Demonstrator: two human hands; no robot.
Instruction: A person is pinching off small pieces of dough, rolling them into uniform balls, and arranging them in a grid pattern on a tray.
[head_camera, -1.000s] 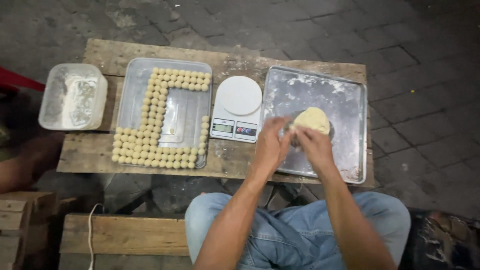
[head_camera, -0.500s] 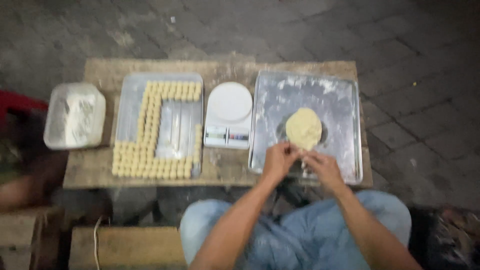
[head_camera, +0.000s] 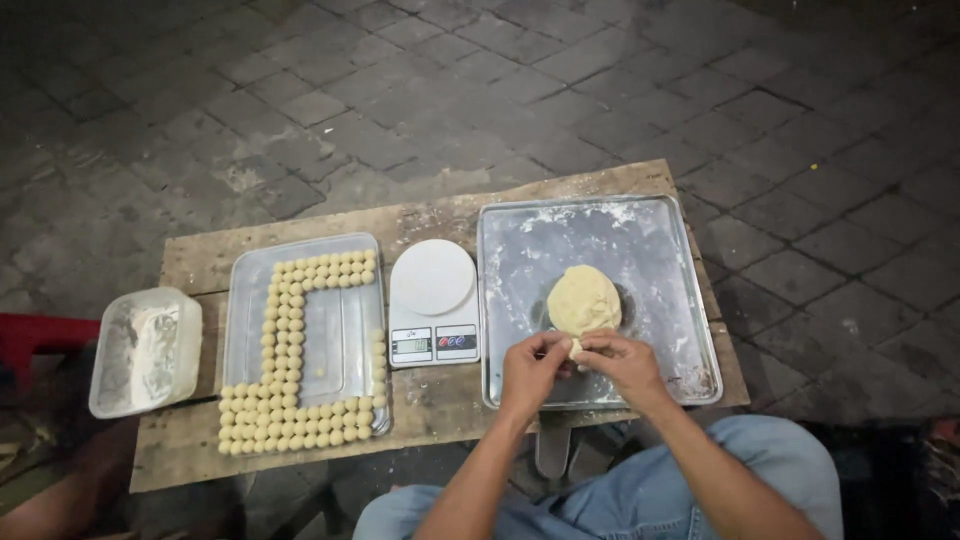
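Left hand (head_camera: 530, 368) and right hand (head_camera: 622, 364) pinch a small dough piece (head_camera: 575, 348) between their fingertips at the near edge of the dough lump (head_camera: 584, 299) on the floured tray (head_camera: 640, 230); it appears soft, light, easily deformed, best held gently.

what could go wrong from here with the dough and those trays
The tray of dough balls hangs past the wooden table front edge, so a knee bump might tip it. The small dough piece pinched between left hand and right hand may come out uneven unless put on the scale.
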